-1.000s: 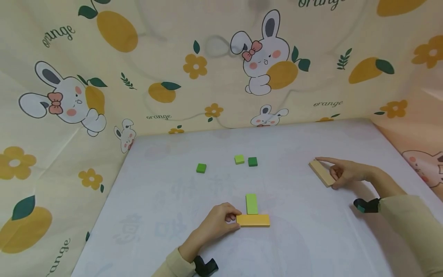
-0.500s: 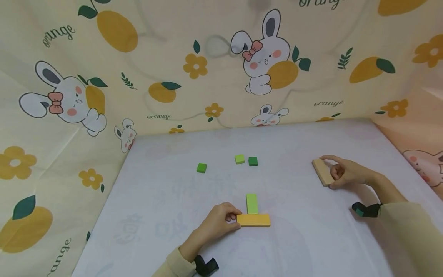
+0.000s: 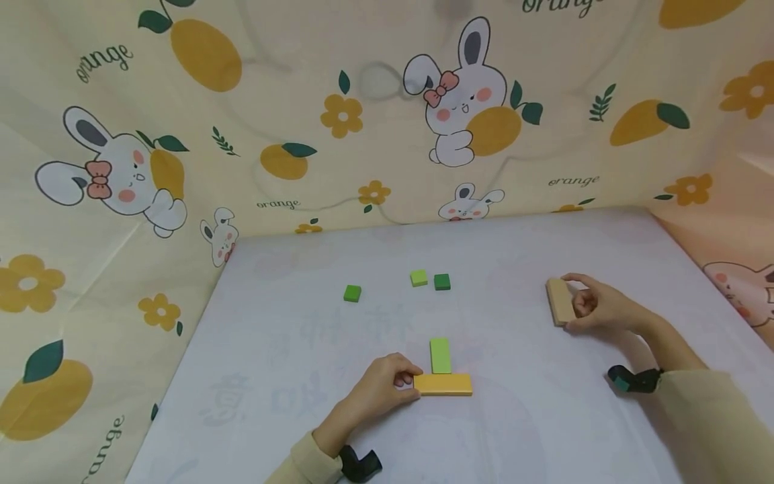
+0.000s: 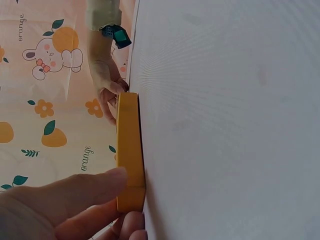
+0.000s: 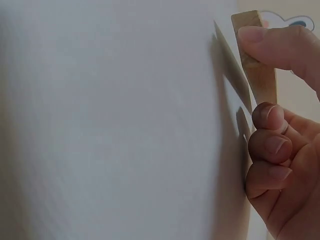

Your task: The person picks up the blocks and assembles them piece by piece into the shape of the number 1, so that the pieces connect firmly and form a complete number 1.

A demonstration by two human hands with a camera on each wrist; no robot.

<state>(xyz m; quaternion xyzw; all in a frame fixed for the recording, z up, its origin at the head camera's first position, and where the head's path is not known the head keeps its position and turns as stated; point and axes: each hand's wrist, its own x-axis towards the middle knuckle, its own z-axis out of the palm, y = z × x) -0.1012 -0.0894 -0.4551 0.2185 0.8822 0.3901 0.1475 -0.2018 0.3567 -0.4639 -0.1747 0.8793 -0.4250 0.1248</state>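
Observation:
My left hand point(image 3: 382, 386) pinches the left end of a yellow rectangular block point(image 3: 444, 385) lying on the table. In the left wrist view, the thumb presses one side of the yellow block point(image 4: 130, 145) while fingers curl by its end. A light green block point(image 3: 440, 355) stretches away from the yellow one's far side, end against it. Over at the right, my right hand point(image 3: 607, 306) grips a plain wooden block point(image 3: 561, 302) by its ends, between thumb and index finger. The right wrist view shows the wooden block point(image 5: 257, 65) tilted, close over its shadow, other fingers curled.
Three small square blocks lie farther back: a mid-green one point(image 3: 352, 294), a lime one point(image 3: 418, 277) and a dark green one point(image 3: 443, 281). The white table point(image 3: 290, 269) ends at a printed cloth backdrop point(image 3: 338, 40).
My right hand has turned the wooden block from a steep slant to nearly straight front-to-back, its near end swinging left. The left hand and the yellow and green blocks stay in place.

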